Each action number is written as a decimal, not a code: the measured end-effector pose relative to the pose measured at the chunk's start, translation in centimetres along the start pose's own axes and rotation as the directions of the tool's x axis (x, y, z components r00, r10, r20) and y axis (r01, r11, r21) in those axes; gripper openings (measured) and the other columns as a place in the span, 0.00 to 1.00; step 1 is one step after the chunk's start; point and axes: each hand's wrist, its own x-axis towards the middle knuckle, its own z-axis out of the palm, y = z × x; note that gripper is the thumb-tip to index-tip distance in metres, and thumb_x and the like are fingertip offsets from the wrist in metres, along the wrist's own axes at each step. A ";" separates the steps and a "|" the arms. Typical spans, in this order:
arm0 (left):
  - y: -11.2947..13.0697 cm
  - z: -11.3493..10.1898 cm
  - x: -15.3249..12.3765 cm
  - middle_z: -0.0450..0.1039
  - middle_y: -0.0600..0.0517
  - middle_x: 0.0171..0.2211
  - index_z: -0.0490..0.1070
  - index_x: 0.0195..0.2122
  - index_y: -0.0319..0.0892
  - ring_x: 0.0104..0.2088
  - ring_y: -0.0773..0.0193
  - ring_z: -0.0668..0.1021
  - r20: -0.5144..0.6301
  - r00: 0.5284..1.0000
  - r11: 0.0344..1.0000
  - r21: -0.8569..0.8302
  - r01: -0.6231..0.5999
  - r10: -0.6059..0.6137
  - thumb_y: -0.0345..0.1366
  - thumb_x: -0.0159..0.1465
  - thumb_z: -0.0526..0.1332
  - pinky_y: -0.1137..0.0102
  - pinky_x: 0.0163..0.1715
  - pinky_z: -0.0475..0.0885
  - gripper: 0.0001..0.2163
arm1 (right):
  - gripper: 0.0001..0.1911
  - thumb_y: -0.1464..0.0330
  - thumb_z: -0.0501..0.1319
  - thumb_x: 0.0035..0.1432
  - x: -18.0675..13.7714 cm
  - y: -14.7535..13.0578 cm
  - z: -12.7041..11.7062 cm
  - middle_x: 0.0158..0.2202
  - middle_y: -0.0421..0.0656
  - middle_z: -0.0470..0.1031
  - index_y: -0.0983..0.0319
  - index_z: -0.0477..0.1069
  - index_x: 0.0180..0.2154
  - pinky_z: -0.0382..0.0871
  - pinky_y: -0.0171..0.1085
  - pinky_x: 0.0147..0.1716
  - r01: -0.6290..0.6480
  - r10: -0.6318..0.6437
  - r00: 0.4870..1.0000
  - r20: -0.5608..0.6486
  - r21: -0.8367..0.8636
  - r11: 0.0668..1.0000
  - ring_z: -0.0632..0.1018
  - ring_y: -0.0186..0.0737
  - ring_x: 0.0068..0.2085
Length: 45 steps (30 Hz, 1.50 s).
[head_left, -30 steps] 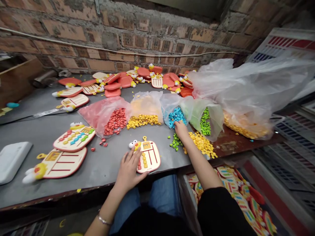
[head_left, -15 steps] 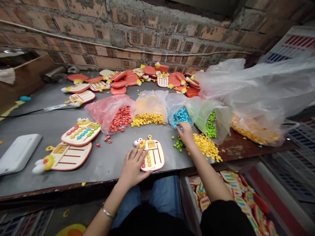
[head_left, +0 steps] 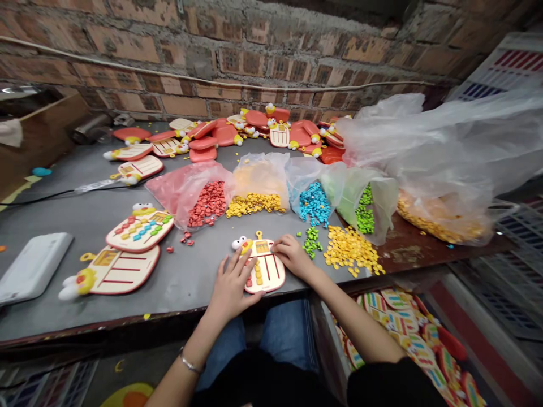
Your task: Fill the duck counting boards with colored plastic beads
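Note:
A cream toy board (head_left: pixel 271 270) with a red rim, a duck-like head and a yellow loop lies at the table's front edge. Red and yellow pieces sit in its left slots; two slots further right look bare. My left hand (head_left: pixel 231 285) rests spread over the board's left side, fingertips by the toy's head and thumb at the lower edge. At the board's upper right, my right hand (head_left: pixel 292 257) has its fingers pinched together against the surface. Whatever lies between those fingertips is hidden. Loose green pieces (head_left: pixel 313 242) lie just right of that hand.
Behind stand open bags of red pieces (head_left: pixel 207 203), yellow pieces (head_left: pixel 255 204), blue pieces (head_left: pixel 314 203) and green pieces (head_left: pixel 365 212). Loose yellow pieces (head_left: pixel 352 249) lie at right. Two stacked boards (head_left: pixel 127 271) and a white device (head_left: pixel 34 265) are at left. More boards (head_left: pixel 227 134) line the back.
My right hand has come from the blue pieces, left and down, to the board's upper right. My left hand has stayed spread on the board.

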 end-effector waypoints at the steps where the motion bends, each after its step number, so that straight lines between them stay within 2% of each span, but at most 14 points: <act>1: -0.1 0.1 0.0 0.53 0.45 0.67 0.59 0.64 0.45 0.66 0.45 0.57 0.004 1.000 1.000 0.000 -0.001 0.001 0.48 0.58 0.61 0.49 0.62 0.50 0.33 | 0.09 0.72 0.56 0.63 -0.3 -0.2 0.0 0.35 0.46 0.73 0.59 0.75 0.35 0.68 0.43 0.42 0.002 -0.002 1.000 0.010 0.020 1.000 0.71 0.43 0.40; 7: -0.2 0.2 0.0 0.54 0.45 0.66 0.60 0.63 0.44 0.66 0.45 0.55 -0.004 1.000 1.000 0.008 0.004 -0.004 0.49 0.59 0.60 0.49 0.62 0.51 0.32 | 0.10 0.72 0.56 0.64 -0.3 -0.4 1.1 0.30 0.44 0.70 0.60 0.75 0.33 0.67 0.40 0.37 -0.007 0.007 1.000 0.001 0.056 0.998 0.70 0.42 0.37; 12: -0.1 0.0 0.0 0.55 0.45 0.66 0.61 0.62 0.45 0.66 0.45 0.56 0.000 1.000 1.000 0.000 0.011 -0.011 0.48 0.58 0.61 0.49 0.61 0.52 0.31 | 0.09 0.74 0.58 0.62 0.1 -0.6 2.3 0.30 0.43 0.70 0.60 0.75 0.33 0.67 0.40 0.38 -0.060 0.062 0.998 -0.017 0.078 0.995 0.70 0.41 0.37; 15: -0.1 -0.1 0.0 0.55 0.45 0.66 0.61 0.62 0.45 0.66 0.45 0.56 0.000 1.000 1.000 0.007 0.016 -0.016 0.48 0.59 0.61 0.49 0.61 0.53 0.30 | 0.08 0.75 0.59 0.60 0.4 -1.0 2.7 0.31 0.43 0.71 0.60 0.76 0.33 0.67 0.40 0.40 -0.041 0.041 0.999 0.001 0.100 0.994 0.71 0.40 0.38; 23: -0.5 -0.7 0.4 0.58 0.46 0.65 0.62 0.61 0.46 0.65 0.46 0.59 0.040 0.999 1.000 0.025 0.001 -0.002 0.49 0.57 0.62 0.47 0.61 0.51 0.31 | 0.06 0.74 0.61 0.59 1.3 -0.9 0.7 0.37 0.44 0.75 0.61 0.77 0.37 0.68 0.40 0.47 0.021 -0.069 0.985 0.157 0.290 0.957 0.74 0.40 0.43; 27: -1.2 -0.9 0.7 0.60 0.47 0.64 0.63 0.60 0.46 0.64 0.45 0.60 0.042 0.999 0.999 0.027 -0.030 0.028 0.49 0.56 0.63 0.46 0.62 0.49 0.31 | 0.08 0.76 0.60 0.58 1.3 -0.9 1.9 0.35 0.45 0.77 0.62 0.77 0.37 0.69 0.40 0.45 0.012 -0.024 0.999 0.040 0.287 0.958 0.75 0.41 0.42; 30: -1.6 -0.9 0.9 0.61 0.47 0.63 0.62 0.62 0.47 0.64 0.45 0.62 0.028 0.998 0.998 0.021 -0.056 0.056 0.49 0.55 0.64 0.47 0.62 0.49 0.33 | 0.12 0.77 0.60 0.57 1.2 -1.2 2.7 0.39 0.45 0.78 0.61 0.76 0.41 0.69 0.41 0.46 -0.023 0.032 0.999 -0.029 0.291 0.956 0.76 0.41 0.44; 38: -2.1 -0.4 0.8 0.61 0.47 0.63 0.62 0.62 0.46 0.64 0.45 0.61 0.006 0.997 0.997 0.013 -0.080 0.080 0.50 0.55 0.64 0.47 0.63 0.46 0.34 | 0.07 0.77 0.62 0.54 2.3 -1.1 1.7 0.34 0.42 0.75 0.61 0.74 0.34 0.68 0.37 0.43 -0.006 -0.026 0.995 0.098 0.320 0.947 0.75 0.39 0.39; 45: -1.7 -0.7 0.8 0.61 0.47 0.63 0.64 0.60 0.47 0.63 0.46 0.62 0.015 0.999 0.999 -0.001 -0.047 0.047 0.51 0.54 0.64 0.47 0.63 0.45 0.33 | 0.09 0.80 0.59 0.52 1.8 -1.0 2.2 0.32 0.41 0.72 0.62 0.72 0.32 0.68 0.37 0.41 0.010 -0.027 0.997 0.071 0.234 0.972 0.72 0.39 0.38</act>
